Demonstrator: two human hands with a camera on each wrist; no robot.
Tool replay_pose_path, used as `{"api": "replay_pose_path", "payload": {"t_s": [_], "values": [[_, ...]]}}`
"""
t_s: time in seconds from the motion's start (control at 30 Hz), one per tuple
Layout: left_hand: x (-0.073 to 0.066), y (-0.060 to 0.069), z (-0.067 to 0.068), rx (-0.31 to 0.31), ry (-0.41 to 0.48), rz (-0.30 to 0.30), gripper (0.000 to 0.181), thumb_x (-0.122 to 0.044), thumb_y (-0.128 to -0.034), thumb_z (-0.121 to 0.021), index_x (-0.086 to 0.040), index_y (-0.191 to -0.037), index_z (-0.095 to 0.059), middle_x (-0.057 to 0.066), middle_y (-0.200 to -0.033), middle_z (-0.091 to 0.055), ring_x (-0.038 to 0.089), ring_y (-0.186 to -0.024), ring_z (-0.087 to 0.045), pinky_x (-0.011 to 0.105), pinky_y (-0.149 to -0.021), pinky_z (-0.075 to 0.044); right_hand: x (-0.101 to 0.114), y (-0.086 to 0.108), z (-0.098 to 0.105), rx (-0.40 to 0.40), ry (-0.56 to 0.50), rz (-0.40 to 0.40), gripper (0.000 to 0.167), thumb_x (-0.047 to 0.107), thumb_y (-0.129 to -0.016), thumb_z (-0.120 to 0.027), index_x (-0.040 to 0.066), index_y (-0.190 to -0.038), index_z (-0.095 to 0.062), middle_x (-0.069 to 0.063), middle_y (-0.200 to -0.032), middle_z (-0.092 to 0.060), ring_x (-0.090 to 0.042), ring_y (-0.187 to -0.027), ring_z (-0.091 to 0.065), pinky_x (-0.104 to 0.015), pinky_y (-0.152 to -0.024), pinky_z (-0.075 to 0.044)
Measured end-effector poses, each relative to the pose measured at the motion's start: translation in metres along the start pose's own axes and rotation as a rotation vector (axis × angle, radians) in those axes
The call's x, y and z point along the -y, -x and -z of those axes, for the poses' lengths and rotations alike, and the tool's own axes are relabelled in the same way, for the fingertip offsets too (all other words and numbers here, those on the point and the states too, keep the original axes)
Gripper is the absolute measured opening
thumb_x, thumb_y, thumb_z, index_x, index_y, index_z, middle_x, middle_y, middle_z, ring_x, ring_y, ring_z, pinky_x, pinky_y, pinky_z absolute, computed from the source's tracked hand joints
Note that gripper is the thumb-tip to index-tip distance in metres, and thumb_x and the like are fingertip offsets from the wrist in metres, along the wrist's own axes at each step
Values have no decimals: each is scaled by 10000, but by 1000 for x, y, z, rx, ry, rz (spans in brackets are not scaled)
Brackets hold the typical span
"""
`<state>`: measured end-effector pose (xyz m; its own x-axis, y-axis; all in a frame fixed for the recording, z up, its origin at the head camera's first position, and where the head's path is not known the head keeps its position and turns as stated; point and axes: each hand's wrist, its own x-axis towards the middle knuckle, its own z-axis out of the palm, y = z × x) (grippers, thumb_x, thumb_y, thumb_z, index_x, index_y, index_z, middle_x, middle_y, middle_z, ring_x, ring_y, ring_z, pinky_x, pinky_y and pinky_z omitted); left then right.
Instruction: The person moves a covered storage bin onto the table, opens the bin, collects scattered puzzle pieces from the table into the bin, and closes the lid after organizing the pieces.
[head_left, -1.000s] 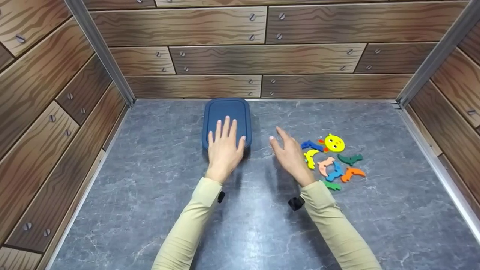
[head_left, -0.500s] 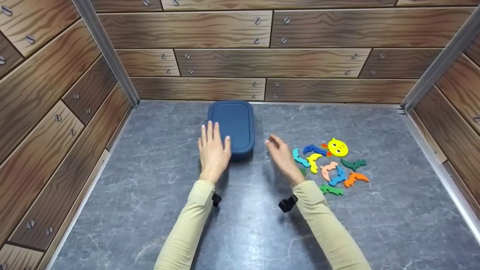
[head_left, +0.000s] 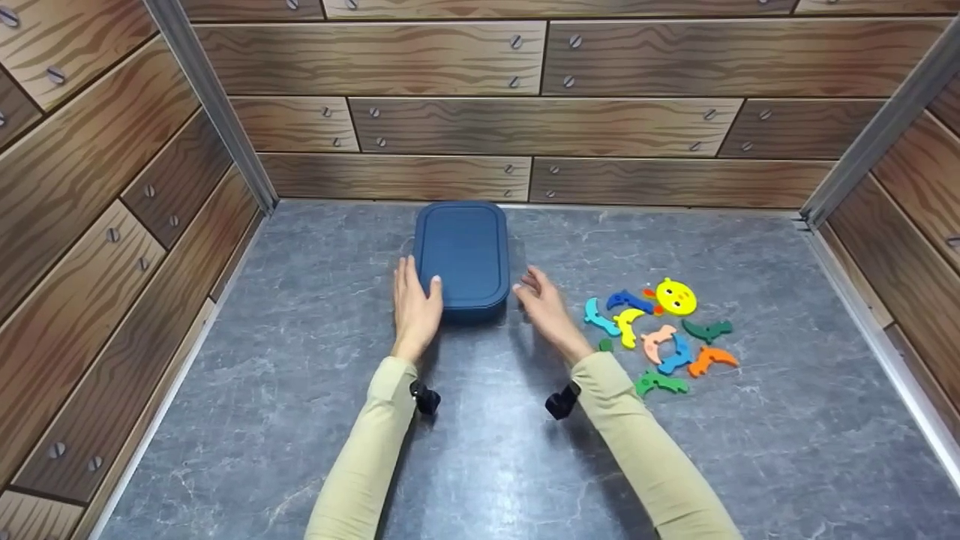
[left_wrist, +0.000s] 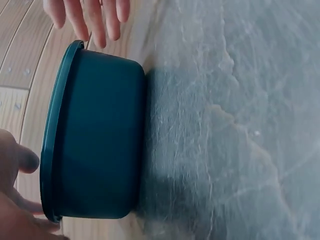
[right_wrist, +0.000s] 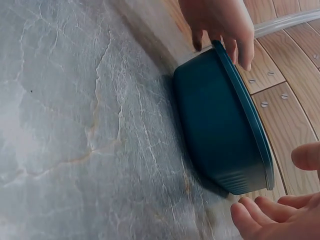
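Observation:
A dark blue lidded box (head_left: pixel 462 255) stands on the grey marbled surface, its lid on. My left hand (head_left: pixel 418 309) is at the box's left side near the front corner, fingers straight, thumb by the lid's rim. In the left wrist view this hand (left_wrist: pixel 15 192) is close to the rim; whether it touches is hard to tell. My right hand (head_left: pixel 549 313) hovers off the box's right side, fingers slightly bent, holding nothing. A gap between the right hand (right_wrist: pixel 285 212) and the box (right_wrist: pixel 220 120) shows in the right wrist view.
Several colourful flat toy pieces lie right of my right hand, among them a yellow face disc (head_left: pixel 676 298), an orange piece (head_left: pixel 711 360) and a green piece (head_left: pixel 661 383). Wood-patterned walls (head_left: pixel 435 124) enclose the surface at the back and sides.
My left hand has moved from above the lid down to the box's left side. The right hand has come left, nearer the box. The toy pieces stay in place.

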<state>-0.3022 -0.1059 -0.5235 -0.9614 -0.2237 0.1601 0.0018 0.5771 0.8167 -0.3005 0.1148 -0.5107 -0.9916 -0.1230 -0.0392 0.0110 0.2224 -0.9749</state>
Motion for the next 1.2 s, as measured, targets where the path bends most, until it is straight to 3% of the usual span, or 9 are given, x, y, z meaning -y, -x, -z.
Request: {"api": "replay_pose_path", "payload": {"t_s": [0.13, 0.43, 0.87, 1.2], "values": [[1, -3, 2, 35, 118, 59, 631, -250, -1030, -472, -53, -1567, -206, 155, -1616, -179, 277, -1482, -151, 375, -1188, -134, 3, -3, -5, 40, -14, -18, 631, 173, -1032, -488, -26, -1548, -183, -244, -1550, -298, -367, -1343, -418, -508, -977, -452], [4, -12, 9, 60, 277, 138, 587, -144, -1007, -492, -68, -1551, -285, 154, -1584, -275, 283, -1460, -223, 401, -1174, -188, -3, -16, -12, 74, -20, -27, 656, 182, -1038, -478, -55, -1546, -138, -242, -1582, -217, -368, -1432, -270, -450, -1115, -330], [14, -20, 13, 41, 514, 167, 571, -17, -961, -533, -12, -1507, -365, 172, -1533, -372, 290, -1423, -321, 348, -1143, -277, 0, -21, -18, 104, 31, 55, 611, 100, -1038, -435, -30, -1556, -140, -238, -1585, -197, -294, -1462, -208, -369, -1164, -226], [15, -23, 16, 43, 588, 166, 558, 28, -933, -559, 14, -1473, -417, 189, -1519, -390, 271, -1417, -340, 306, -1132, -294, -1, -22, -18, 126, 29, 51, 609, 97, -1045, -419, -18, -1561, -116, -229, -1593, -167, -280, -1471, -178, -359, -1174, -192]]}}
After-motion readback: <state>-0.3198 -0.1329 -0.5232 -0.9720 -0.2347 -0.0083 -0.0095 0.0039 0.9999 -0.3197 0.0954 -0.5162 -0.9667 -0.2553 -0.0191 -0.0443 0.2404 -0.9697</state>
